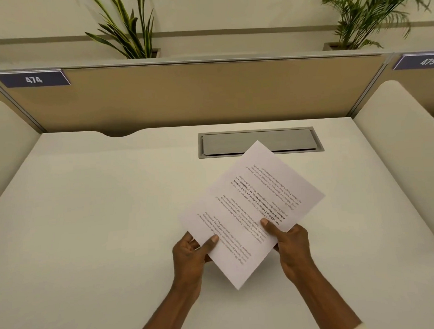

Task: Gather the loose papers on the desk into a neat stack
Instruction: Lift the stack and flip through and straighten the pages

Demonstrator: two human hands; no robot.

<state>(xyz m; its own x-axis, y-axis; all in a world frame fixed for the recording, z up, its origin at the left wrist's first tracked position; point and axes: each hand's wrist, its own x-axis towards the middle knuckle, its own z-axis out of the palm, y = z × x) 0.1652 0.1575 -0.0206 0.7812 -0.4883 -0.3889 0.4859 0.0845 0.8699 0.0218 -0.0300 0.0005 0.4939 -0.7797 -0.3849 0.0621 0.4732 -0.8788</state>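
Observation:
A stack of white printed papers point(251, 202) is held just above the white desk point(95, 217), turned diagonally with its text upside down to me. My left hand point(189, 258) grips the stack's near left edge, thumb on top. On the near right edge my right hand point(290, 245) grips it, thumb pressed on the print. The sheets look aligned; how many there are cannot be told. No other loose paper shows on the desk.
A grey cable flap point(259, 142) is set into the desk behind the papers. A tan partition point(184, 96) closes the back, with labels 474 and 475. White side dividers stand left and right. Two potted plants sit beyond the partition.

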